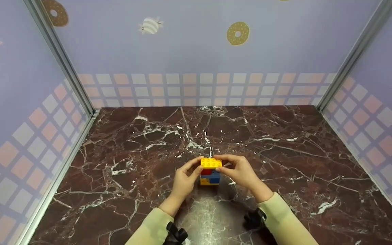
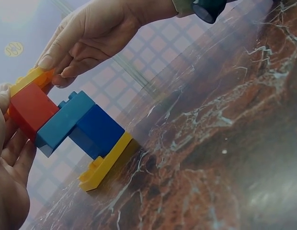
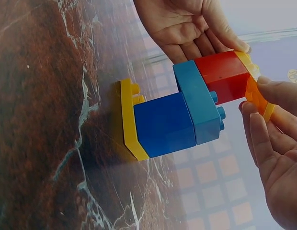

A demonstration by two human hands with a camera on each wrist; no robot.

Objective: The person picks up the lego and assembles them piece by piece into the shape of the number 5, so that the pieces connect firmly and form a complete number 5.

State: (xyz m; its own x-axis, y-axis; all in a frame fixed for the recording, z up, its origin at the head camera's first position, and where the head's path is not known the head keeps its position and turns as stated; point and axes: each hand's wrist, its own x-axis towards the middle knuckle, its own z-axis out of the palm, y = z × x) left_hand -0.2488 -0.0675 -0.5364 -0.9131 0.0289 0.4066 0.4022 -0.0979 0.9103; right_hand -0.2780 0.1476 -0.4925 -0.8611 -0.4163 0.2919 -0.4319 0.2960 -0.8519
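Note:
A small brick tower (image 1: 210, 175) stands on the marble table (image 1: 284, 143): a yellow base plate (image 3: 129, 120), a dark blue brick (image 3: 163, 124), a lighter blue brick (image 3: 199, 100), a red brick (image 3: 222, 76) and a yellow top plate (image 1: 211, 163). My left hand (image 1: 196, 167) holds the tower's upper left side, with the thumb and fingers around the red brick (image 2: 28, 108). From the right, my right hand (image 1: 224, 163) pinches the yellow top plate (image 2: 31, 76) between thumb and fingertips (image 3: 263, 81).
Patterned booth walls close in the table on the left (image 1: 29, 129), back (image 1: 199, 88) and right (image 1: 369, 115). Bare marble lies all around the tower. A black camera mount sits on each wrist (image 1: 177, 234) (image 1: 254, 219).

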